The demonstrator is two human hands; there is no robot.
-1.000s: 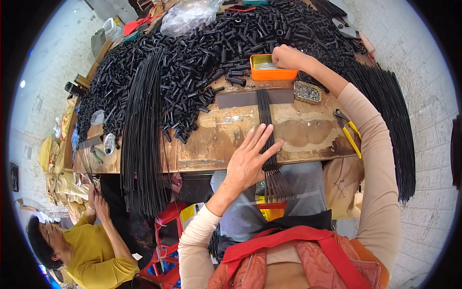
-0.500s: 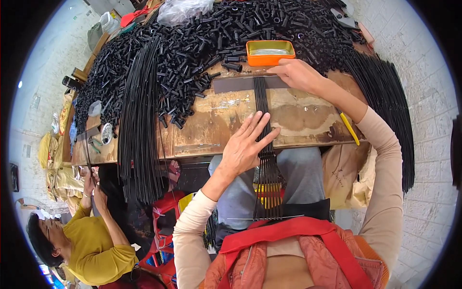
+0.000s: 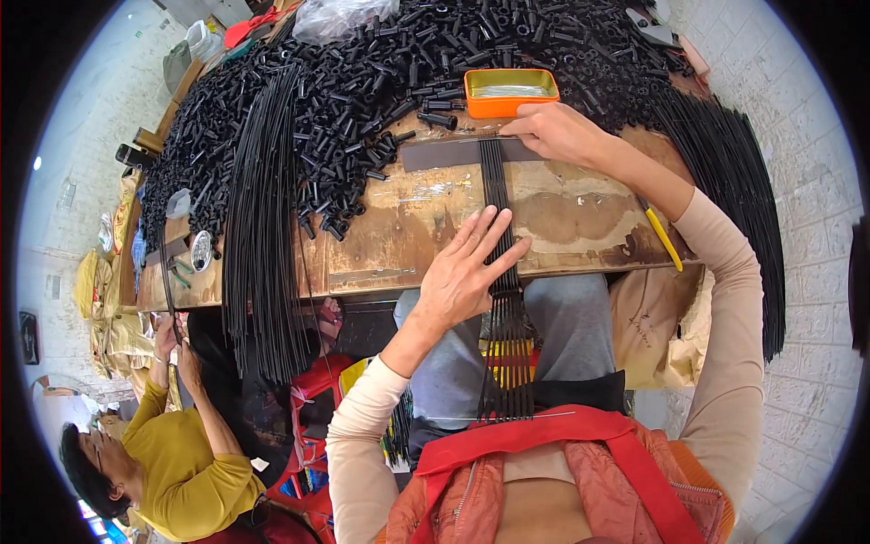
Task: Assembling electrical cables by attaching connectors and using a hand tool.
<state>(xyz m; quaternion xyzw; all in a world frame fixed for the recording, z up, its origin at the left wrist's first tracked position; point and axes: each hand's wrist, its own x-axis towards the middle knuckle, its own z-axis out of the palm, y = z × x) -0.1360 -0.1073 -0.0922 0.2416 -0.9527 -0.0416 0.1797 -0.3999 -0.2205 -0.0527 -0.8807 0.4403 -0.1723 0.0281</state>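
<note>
A row of thin black rods [image 3: 492, 186] runs from the tabletop over its front edge, fanning out above my lap. My left hand [image 3: 467, 272] lies on the rods with its fingers spread, pressing them to the wood. At their far ends, my right hand [image 3: 544, 131] pinches what looks like a thin metal wire, partly hidden by the fingers. Beneath those ends lies a flat dark strip [image 3: 435, 155]. Another thin metal wire [image 3: 553, 415] crosses the near ends. Just beyond my right hand stands an orange tin [image 3: 512, 106] with thin metal wires inside.
Black tubular parts [image 3: 362, 100] are heaped across the back. Bundles of black rods lie at left [image 3: 263, 218] and right [image 3: 725, 190]. A yellow-handled tool [image 3: 664, 238] rests by the right front edge. A co-worker in a yellow top [image 3: 186, 471] handles rods at far left.
My right hand has shifted very slightly left at the rods' far ends, still pinching. The wire across the near ends has moved right. My left hand stays in place.
</note>
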